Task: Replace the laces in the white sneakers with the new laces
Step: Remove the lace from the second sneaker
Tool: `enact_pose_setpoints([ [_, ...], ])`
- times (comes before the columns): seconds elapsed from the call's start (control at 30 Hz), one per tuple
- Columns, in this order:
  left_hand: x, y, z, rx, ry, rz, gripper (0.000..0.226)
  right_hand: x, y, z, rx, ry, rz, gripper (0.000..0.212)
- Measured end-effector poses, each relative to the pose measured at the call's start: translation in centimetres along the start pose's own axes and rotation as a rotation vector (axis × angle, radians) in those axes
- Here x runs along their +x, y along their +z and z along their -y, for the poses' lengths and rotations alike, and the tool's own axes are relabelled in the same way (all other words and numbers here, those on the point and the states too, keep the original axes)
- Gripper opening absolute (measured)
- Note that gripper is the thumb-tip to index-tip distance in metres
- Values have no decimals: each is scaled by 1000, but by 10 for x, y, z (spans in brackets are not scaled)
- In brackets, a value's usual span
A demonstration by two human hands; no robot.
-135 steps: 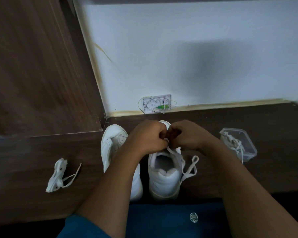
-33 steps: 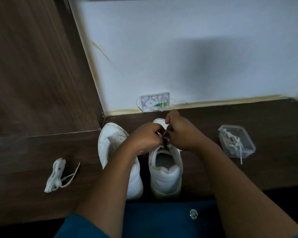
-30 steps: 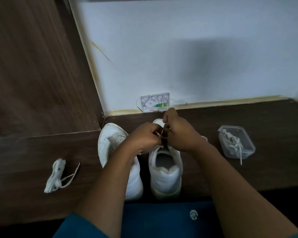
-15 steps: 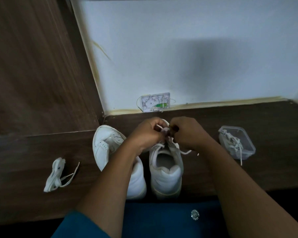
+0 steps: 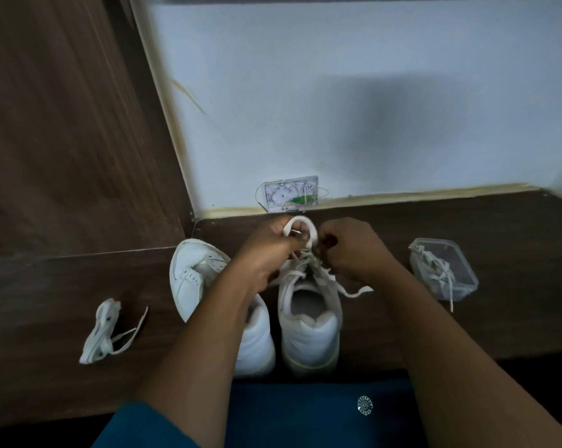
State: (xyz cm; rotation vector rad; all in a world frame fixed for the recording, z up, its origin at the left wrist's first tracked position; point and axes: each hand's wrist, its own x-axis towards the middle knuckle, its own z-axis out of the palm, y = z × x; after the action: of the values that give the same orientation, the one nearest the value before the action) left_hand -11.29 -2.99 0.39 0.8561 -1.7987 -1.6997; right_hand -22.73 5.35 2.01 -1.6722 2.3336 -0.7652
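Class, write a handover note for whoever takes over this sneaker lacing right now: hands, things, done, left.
Hands: left hand pinches a loop of the lace; right hand pinches it alongside.
Things: both work over the right-side sneaker; the other sneaker stands beside it; bundled lace lies left, plastic container with laces right.
Done: lace looks threaded.
Left: finish the knot; the other sneaker's lacing is mostly hidden.

The left hand [image 5: 266,253] has raised a lace loop [image 5: 312,236] above the right-side sneaker [image 5: 308,334].

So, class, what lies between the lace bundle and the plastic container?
Head view: the left sneaker and right sneaker, with left hand and right hand gripping its lace.
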Motion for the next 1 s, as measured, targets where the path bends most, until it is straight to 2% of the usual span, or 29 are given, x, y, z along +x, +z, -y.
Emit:
enact_pose_setpoints([
  [0.1, -2, 2, 4, 170, -7, 118, 28, 3, 1, 5, 547, 28, -318, 8],
  [0.13, -2, 4, 4, 213, 16, 105, 32, 4, 1, 6, 697, 35, -369, 9],
  [0.17, -1, 6, 4, 205, 42, 48, 36, 4, 1, 6, 731, 24, -384, 9],
  [0.23, -1, 7, -2, -2, 70, -94, 35, 5, 2, -2, 567, 13, -281, 8],
  [0.3, -1, 6, -7, -197, 98, -125, 31, 1, 0, -4, 259, 22, 19, 11],
  [0.33, 0, 5, -8, -216, 102, -115, 34, 0, 0, -5, 107, -7, 127, 15],
  [0.37, 0, 4, -7, -205, 92, -100, 38, -1, 0, -4, 19, -32, 131, 19],
  [0.4, 1, 3, -4, -177, 58, -89, 40, 1, 0, -2, 35, -40, 56, 22],
  [0.43, 2, 3, -1, -136, 19, -76, 38, 1, -1, 1, 159, -28, -74, 25],
  [0.5, 1, 2, 4, -12, -33, -22, 24, 3, -3, 5, 544, 9, -343, 29],
  [0.57, -3, 3, 4, 100, 11, 33, 22, 5, -5, 5, 862, 24, -379, 24],
  [0.63, -2, 6, 4, 100, 86, -32, 25, 6, 0, 1, 773, 27, -328, 14],
  [0.7, -2, 8, -1, -63, 90, -160, 30, 6, 1, -3, 574, 40, -284, 3],
  [0.73, -2, 9, -4, -183, 94, -188, 32, 6, 0, -5, 530, 73, -244, 9],
  [0.8, -1, 6, -12, -376, 153, -169, 40, 1, -2, -4, 469, 98, -12, 10],
  [0.87, -1, 2, -19, -458, 207, -171, 45, -4, -2, 3, 339, 61, 207, 6],
  [0.93, -3, 0, -22, -349, 238, -199, 38, -4, -1, 7, 354, 81, 184, 13],
  [1.0, -2, -4, -16, -129, 186, -272, 32, -1, -2, 4, 399, 121, 57, 23],
])
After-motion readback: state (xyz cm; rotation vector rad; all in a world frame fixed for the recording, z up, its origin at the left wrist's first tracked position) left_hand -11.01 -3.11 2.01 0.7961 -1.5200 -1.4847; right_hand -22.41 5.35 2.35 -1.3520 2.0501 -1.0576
